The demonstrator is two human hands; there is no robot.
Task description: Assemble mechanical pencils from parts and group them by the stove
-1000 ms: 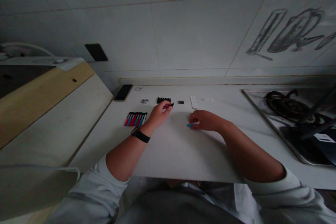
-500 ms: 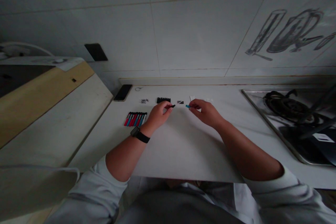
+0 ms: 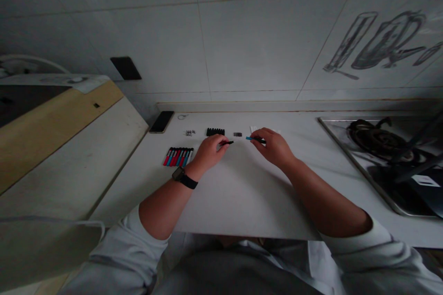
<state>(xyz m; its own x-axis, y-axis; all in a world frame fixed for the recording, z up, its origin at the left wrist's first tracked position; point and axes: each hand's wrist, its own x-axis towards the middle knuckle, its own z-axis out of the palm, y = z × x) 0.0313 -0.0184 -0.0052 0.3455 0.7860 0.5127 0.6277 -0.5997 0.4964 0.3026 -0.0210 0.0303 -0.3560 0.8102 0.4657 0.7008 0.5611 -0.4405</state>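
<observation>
My left hand [image 3: 212,148], with a dark watch on its wrist, pinches a thin black piece [image 3: 227,143] whose tip points to the right. Across a small gap, my right hand [image 3: 273,146] grips a slim blue-and-black pen-like part [image 3: 255,139], blue end facing left. Behind the left fingers stands a row of black caps [image 3: 215,132]. Between the hands and a little behind them lie small dark pieces [image 3: 237,134] side by side. White slim pieces [image 3: 254,128] sit behind the right hand, partly hidden by it. Several red, blue and white pens [image 3: 178,156] lie in a row left of my left hand.
Small metallic bits [image 3: 189,132] and a ring-like item [image 3: 182,116] lie at the back left, near a phone [image 3: 162,121]. A large box-like unit [image 3: 114,143] borders the counter [image 3: 238,198] on the left. On the right is a gas stove [image 3: 384,156].
More of the blue-and-black part shows in my right fingers, including its black section. The thin black piece in my left hand has shifted slightly right and down.
</observation>
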